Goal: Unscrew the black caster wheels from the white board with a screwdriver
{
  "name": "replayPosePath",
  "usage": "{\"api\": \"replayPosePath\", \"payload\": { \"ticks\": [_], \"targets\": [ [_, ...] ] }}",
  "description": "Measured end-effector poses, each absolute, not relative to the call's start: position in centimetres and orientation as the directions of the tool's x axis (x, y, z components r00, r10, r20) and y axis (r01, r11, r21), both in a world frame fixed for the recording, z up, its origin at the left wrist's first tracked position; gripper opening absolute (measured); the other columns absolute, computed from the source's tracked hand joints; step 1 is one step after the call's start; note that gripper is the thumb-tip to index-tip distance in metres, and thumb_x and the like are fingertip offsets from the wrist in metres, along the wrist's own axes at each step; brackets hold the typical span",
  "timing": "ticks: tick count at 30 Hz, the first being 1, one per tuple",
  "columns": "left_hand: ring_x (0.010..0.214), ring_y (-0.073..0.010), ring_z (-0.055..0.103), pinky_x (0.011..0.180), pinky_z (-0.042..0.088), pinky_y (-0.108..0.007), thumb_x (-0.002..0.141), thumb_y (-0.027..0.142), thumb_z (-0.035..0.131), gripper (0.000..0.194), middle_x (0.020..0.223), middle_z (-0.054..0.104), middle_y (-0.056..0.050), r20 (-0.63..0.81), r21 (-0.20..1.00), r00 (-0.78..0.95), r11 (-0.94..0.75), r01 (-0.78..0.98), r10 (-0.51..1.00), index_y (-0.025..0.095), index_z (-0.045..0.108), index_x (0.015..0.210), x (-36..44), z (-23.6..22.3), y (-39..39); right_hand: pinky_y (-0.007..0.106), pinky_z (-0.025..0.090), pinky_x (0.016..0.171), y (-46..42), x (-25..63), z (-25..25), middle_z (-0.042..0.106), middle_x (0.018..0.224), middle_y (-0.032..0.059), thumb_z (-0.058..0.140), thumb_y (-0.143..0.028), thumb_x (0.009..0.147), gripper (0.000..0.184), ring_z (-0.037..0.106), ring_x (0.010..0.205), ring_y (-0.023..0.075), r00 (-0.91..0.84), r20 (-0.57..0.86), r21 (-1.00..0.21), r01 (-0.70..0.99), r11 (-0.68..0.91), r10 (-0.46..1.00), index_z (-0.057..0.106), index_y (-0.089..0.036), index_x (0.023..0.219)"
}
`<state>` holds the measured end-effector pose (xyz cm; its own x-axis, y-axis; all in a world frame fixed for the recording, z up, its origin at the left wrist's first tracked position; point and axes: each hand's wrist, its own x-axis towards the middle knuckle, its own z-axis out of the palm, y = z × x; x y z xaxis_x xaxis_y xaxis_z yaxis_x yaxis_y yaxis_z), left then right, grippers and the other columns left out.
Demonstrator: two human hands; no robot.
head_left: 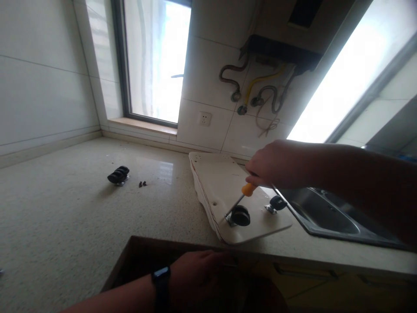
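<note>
My right hand (269,165) is closed around the orange handle of a screwdriver (248,189). The screwdriver slants down to the left, its tip at the metal mounting plate of a black caster wheel (240,215). That wheel stands on a cream-coloured flat panel (224,187) lying on the counter. A second caster (276,203) sits on the panel's right side. Below the counter's front edge is my left hand (198,271), with a dark watch on the wrist. It is apart from the panel, and deep shadow hides most of its fingers.
A loose black caster (119,175) lies on the speckled counter (78,217), with several small screws (142,184) beside it. To the right is a steel sink (325,213). Hoses (252,87) hang from a heater on the wall. An opening (143,248) cuts into the counter's front.
</note>
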<state>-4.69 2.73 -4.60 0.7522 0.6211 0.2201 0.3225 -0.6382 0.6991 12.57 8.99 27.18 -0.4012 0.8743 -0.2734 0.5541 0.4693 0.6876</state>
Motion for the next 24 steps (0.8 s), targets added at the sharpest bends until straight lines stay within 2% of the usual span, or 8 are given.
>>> {"api": "replayPosePath", "payload": {
  "ticks": [3,6,9,12,15,17,20,24],
  "targets": [
    [0.111,-0.0281,0.074,0.095,0.061,-0.040,0.087,0.015,0.057,0.068,0.133,0.072,-0.008,0.230,0.699,0.753,-0.643,0.313,0.617,0.032,0.048,0.152,-4.7,-4.5,2.7,0.035,0.033,0.062,9.1,12.7,27.5,0.069,0.085,0.0045,0.071,-0.035,0.087,0.014,0.061,0.075,0.0217,-0.467,-0.309,0.631,0.551,0.546,0.828,0.065,-0.022,0.087],
    [0.109,-0.0279,0.075,0.093,0.062,-0.040,0.089,0.017,0.057,0.063,0.129,0.074,-0.008,0.234,0.700,0.756,-0.646,0.305,0.611,0.030,0.052,0.150,-4.7,-4.5,2.8,0.033,0.032,0.061,9.3,13.6,27.1,0.069,0.095,0.0030,0.075,-0.015,0.075,0.024,0.061,0.078,0.0190,-0.606,-0.312,0.573,0.494,0.654,0.732,0.061,-0.023,0.092],
    [0.110,-0.0281,0.075,0.094,0.062,-0.040,0.088,0.016,0.057,0.062,0.130,0.073,-0.009,0.239,0.696,0.763,-0.654,0.297,0.601,0.028,0.054,0.148,-4.7,-4.7,2.8,0.032,0.030,0.058,9.5,14.2,26.5,0.068,0.098,0.0051,0.067,-0.012,0.079,0.024,0.059,0.071,0.0170,-0.611,-0.294,0.589,0.489,0.643,0.735,0.062,-0.022,0.100],
    [0.108,-0.0278,0.075,0.094,0.062,-0.040,0.085,0.014,0.059,0.064,0.130,0.074,-0.008,0.243,0.687,0.762,-0.661,0.302,0.600,0.028,0.055,0.147,-4.7,-4.9,2.8,0.034,0.033,0.061,9.2,13.9,26.4,0.070,0.099,0.0098,0.063,-0.029,0.090,0.015,0.062,0.077,0.0209,-0.523,-0.298,0.616,0.533,0.580,0.798,0.067,-0.018,0.100],
    [0.106,-0.0270,0.075,0.093,0.062,-0.039,0.085,0.014,0.059,0.063,0.129,0.074,-0.008,0.256,0.673,0.765,-0.677,0.297,0.591,0.029,0.056,0.146,-4.7,-4.9,2.9,0.036,0.035,0.063,8.8,13.2,26.7,0.071,0.089,0.0109,0.051,-0.037,0.098,0.030,0.063,0.077,0.0233,-0.418,-0.351,0.638,0.548,0.541,0.838,0.070,-0.017,0.088],
    [0.104,-0.0263,0.076,0.091,0.062,-0.038,0.087,0.016,0.059,0.059,0.127,0.074,-0.009,0.261,0.670,0.769,-0.683,0.290,0.583,0.028,0.058,0.145,-4.7,-4.9,2.9,0.036,0.035,0.063,8.6,12.9,26.8,0.071,0.088,0.0100,0.054,-0.033,0.095,0.023,0.063,0.077,0.0235,-0.397,-0.366,0.647,0.542,0.537,0.842,0.069,-0.018,0.087],
    [0.102,-0.0261,0.076,0.090,0.062,-0.038,0.089,0.020,0.059,0.054,0.125,0.075,-0.008,0.257,0.670,0.774,-0.683,0.289,0.579,0.028,0.059,0.143,-4.8,-4.9,2.9,0.035,0.033,0.063,8.6,13.4,26.7,0.071,0.088,0.0067,0.063,-0.019,0.085,0.006,0.063,0.077,0.0228,-0.482,-0.336,0.635,0.519,0.572,0.809,0.065,-0.021,0.091],
    [0.102,-0.0254,0.076,0.090,0.062,-0.037,0.090,0.018,0.057,0.053,0.122,0.076,-0.008,0.260,0.666,0.772,-0.687,0.291,0.579,0.029,0.061,0.142,-4.8,-4.7,2.8,0.033,0.029,0.059,9.0,14.5,26.1,0.068,0.082,0.0019,0.062,-0.006,0.079,0.023,0.058,0.069,0.0190,-0.604,-0.301,0.614,0.469,0.635,0.738,0.060,-0.023,0.094]
  ]
}}
